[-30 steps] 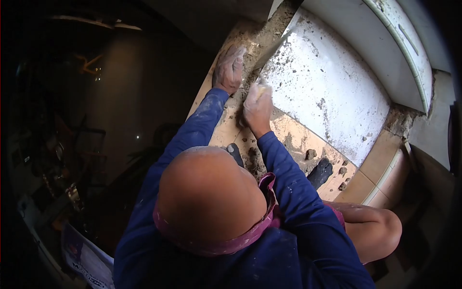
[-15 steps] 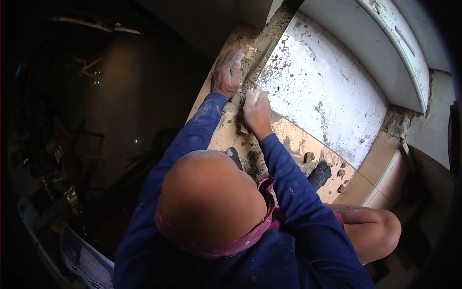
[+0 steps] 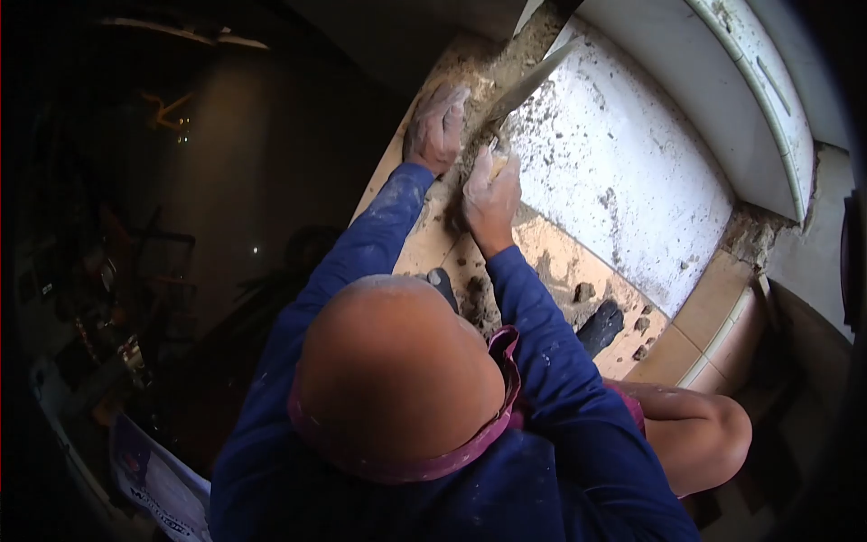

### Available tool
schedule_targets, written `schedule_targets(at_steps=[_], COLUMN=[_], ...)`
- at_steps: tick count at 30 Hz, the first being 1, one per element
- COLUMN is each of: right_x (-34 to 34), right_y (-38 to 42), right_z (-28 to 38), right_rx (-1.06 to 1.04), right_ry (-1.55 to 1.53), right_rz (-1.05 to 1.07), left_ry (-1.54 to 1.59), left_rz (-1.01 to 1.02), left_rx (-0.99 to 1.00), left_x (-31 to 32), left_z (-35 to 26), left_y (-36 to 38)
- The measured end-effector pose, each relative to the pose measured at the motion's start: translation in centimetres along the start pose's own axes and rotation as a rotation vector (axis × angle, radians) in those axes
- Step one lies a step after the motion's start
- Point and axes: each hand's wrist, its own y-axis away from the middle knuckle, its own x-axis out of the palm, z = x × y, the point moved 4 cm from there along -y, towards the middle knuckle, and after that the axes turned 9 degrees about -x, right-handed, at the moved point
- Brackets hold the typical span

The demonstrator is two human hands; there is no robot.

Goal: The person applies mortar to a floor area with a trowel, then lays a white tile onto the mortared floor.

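Observation:
My right hand [image 3: 493,194] is closed around the handle of a trowel, whose long narrow metal blade [image 3: 533,83] points up and to the right. The blade is tilted over a strip of wet grey-brown mortar [image 3: 524,38] and the edge of the white board. To the left, my left hand [image 3: 437,128] rests against the mortar's left side, fingers together and slightly bent, with no tool seen in it. Both hands are smeared with pale dust or mortar. The undersides of the left fingers are hidden.
A white board [image 3: 623,172] spattered with mortar crumbs lies to the right, on beige tiles [image 3: 695,307]. Several mortar lumps [image 3: 584,292] lie near a dark shoe [image 3: 601,327]. A curved white tiled ledge [image 3: 768,117] rises at upper right. The left side is dark.
The trowel blade has swung up and right, now angled over the board's corner. My right hand has shifted slightly up and right. My left hand has moved a little up along the mortar.

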Motion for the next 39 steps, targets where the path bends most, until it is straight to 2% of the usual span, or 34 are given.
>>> schedule_targets(at_steps=[1, 4, 8, 9, 12, 13, 15, 16, 20, 21, 24, 25, 28, 29, 32, 36, 37, 39], right_x=[0.0, 0.3, -0.2, 0.5, -2.1, -2.0, -1.0, -1.1, -1.9, -0.1, -1.5, -1.9, -1.4, -1.7, -1.9, -2.8, -2.8, -1.5], right_y=[0.0, -0.8, -0.9, -1.2, -1.5, -1.5, -1.9, -2.5, -1.7, -1.8, -2.1, -1.8, -2.9, -2.8, -2.4, -3.1, -2.5, -2.6], right_z=[0.3, -1.6, -1.8, -3.5, 0.4, -0.5, -3.3, -2.5, 0.2, -3.9, -1.4, -0.3, -2.3, -2.2, -1.2, 0.7, 1.2, -2.0], right_rx=[-0.064, 0.034, -0.049, -0.112, 0.057, -0.045, -0.031, -0.031, 0.064, -0.073, 0.047, -0.073, -0.036, 0.039, -0.031, -0.036, -0.102, -0.038], right_ry=[-0.092, 0.075, -0.047, 0.147, -0.109, 0.010, 0.084, 0.122, -0.149, 0.125, -0.085, -0.066, 0.149, -0.023, -0.064, -0.066, 0.000, 0.100], right_rz=[-0.029, 0.191, 0.083, 0.187, 0.073, 0.014, 0.173, 0.248, 0.088, 0.190, 0.103, -0.033, 0.217, 0.160, 0.069, 0.066, -0.042, 0.133], left_ry=[-0.001, 0.031, 0.031, 0.032, 0.015, 0.003, 0.000, 0.000, 0.005, 0.018, 0.026, 0.019, 0.014, 0.019, 0.017, 0.011, 0.011, -0.008], left_rz=[0.010, -0.001, 0.020, 0.011, -0.011, -0.009, -0.001, -0.002, 0.008, 0.007, 0.006, 0.019, 0.008, 0.001, 0.011, -0.006, 0.007, -0.001], left_rx=[0.003, 0.016, -0.009, -0.004, 0.008, 0.011, 0.012, 0.018, -0.022, -0.016, 0.005, -0.008, -0.023, -0.011, -0.015, -0.005, -0.015, -0.010], left_x=[0.2, -0.1, -0.1, -0.1, -0.1, -0.2, -0.1, -0.2, -0.2, -0.1, 0.0, 0.0, 0.0, 0.0, 0.1, 0.0, 0.0, -0.1], left_z=[0.0, -0.6, -0.4, -0.4, -0.6, -0.7, -0.5, -0.7, -0.6, -0.6, -0.7, -0.5, -0.6, -0.4, -0.1, -0.6, -0.7, -0.9], left_y=[0.1, -0.1, 0.1, 0.2, -0.2, 0.0, 0.4, 0.0, 0.7, 0.5, -0.9, 0.1, 0.0, -0.5, 0.3, -0.6, 0.1, 0.2])
